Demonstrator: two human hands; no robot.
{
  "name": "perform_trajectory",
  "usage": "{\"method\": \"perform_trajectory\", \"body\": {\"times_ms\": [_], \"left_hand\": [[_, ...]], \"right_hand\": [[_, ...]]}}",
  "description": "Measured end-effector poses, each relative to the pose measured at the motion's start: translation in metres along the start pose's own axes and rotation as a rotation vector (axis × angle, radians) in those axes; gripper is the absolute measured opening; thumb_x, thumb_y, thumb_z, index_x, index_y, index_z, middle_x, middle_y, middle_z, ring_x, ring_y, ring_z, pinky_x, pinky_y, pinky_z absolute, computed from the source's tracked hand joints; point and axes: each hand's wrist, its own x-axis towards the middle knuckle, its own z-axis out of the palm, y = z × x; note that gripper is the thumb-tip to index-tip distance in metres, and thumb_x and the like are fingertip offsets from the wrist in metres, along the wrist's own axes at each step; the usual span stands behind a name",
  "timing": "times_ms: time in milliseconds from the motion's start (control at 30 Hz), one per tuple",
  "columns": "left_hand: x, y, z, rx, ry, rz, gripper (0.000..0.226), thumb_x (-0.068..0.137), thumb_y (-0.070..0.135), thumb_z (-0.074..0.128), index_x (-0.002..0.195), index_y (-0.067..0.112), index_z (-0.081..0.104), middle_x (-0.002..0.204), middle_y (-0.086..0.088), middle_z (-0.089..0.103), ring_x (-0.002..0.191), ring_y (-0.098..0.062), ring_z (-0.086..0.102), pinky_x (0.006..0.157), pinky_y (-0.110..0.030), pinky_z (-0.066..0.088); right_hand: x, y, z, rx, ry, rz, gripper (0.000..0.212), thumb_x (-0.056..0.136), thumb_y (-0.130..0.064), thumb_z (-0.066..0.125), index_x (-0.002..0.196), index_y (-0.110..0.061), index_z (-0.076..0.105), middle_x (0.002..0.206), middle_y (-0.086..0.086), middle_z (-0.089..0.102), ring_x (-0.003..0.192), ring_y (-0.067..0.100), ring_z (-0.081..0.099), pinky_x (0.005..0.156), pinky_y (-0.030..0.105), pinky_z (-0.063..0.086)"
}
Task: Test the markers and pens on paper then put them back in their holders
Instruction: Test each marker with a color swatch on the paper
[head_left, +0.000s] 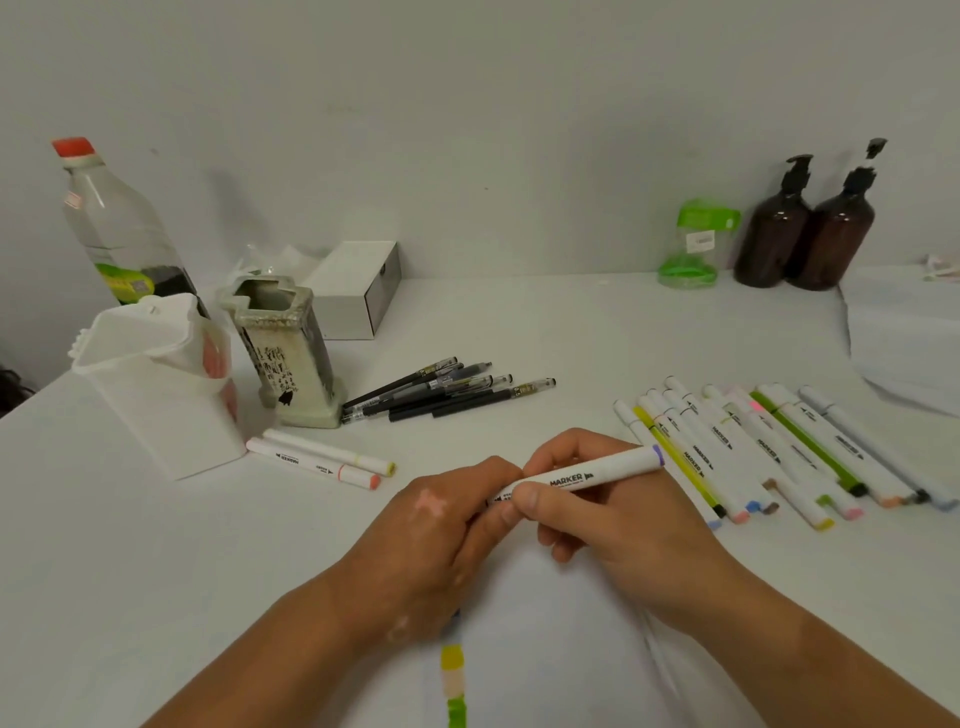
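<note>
Both hands hold one white marker (597, 472) with a purple end, level above the paper (545, 649). My right hand (597, 514) grips its barrel; my left hand (447, 525) grips its left end, which is hidden in the fingers. Yellow, peach and green test swatches (453, 680) run down the paper's left side. Two markers (322, 457) lie beside the white marker holder (156, 384). Several black pens (441, 392) lie next to the ceramic pen holder (283, 348). A row of several markers (769, 447) lies at the right.
At the back left stand a clear bottle (114, 223) with a red cap and a white box (358, 288). A green-lidded jar (696, 244) and two brown pump bottles (805, 234) stand at the back right. White sheets (909, 338) lie at the far right.
</note>
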Motion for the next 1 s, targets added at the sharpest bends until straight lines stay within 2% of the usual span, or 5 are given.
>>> {"method": "perform_trajectory", "body": {"times_ms": [200,367,467,600,1000], "left_hand": [[-0.002,-0.006,-0.002,0.063,-0.007,-0.02,0.029,0.097,0.056,0.05,0.118,0.039,0.06,0.059,0.016,0.046,0.056,-0.005,0.05,0.054,-0.01,0.032],[-0.005,-0.023,-0.006,0.203,-0.073,-0.241,0.064,0.068,0.08,0.065,0.122,0.048,0.052,0.081,0.019,0.054,0.079,-0.001,0.053,0.064,-0.013,0.039],[-0.004,-0.025,-0.003,0.245,-0.138,-0.285,0.065,0.067,0.079,0.065,0.123,0.045,0.056,0.087,0.021,0.054,0.081,-0.002,0.052,0.066,-0.014,0.04],[-0.004,-0.025,-0.001,0.245,-0.151,-0.296,0.065,0.069,0.078,0.065,0.123,0.043,0.058,0.085,0.021,0.053,0.079,-0.001,0.052,0.066,-0.012,0.038],[-0.004,-0.03,0.0,0.256,-0.145,-0.282,0.064,0.069,0.079,0.065,0.123,0.044,0.058,0.086,0.02,0.054,0.079,0.0,0.052,0.068,-0.014,0.044]], "right_hand": [[0.0,0.001,0.001,0.011,0.031,-0.007,0.011,0.076,-0.029,0.078,0.077,-0.022,0.069,0.064,0.008,0.069,0.057,0.019,0.066,0.053,0.028,0.053],[0.005,0.001,-0.002,0.066,0.204,0.031,0.016,0.083,-0.02,0.07,0.068,-0.023,0.068,0.056,0.006,0.061,0.052,0.017,0.058,0.047,0.029,0.05],[0.003,0.003,0.001,-0.063,0.166,0.056,0.018,0.092,-0.009,0.066,0.079,-0.019,0.074,0.061,0.004,0.069,0.055,0.014,0.064,0.05,0.024,0.054],[0.004,0.009,0.003,-0.405,0.152,0.029,0.01,0.084,-0.019,0.073,0.081,-0.028,0.073,0.064,-0.008,0.07,0.055,0.006,0.064,0.051,0.016,0.048],[0.008,0.015,0.004,-0.578,0.112,-0.01,0.005,0.086,-0.031,0.076,0.088,-0.036,0.076,0.075,-0.017,0.071,0.076,-0.005,0.065,0.059,0.008,0.047]]}}
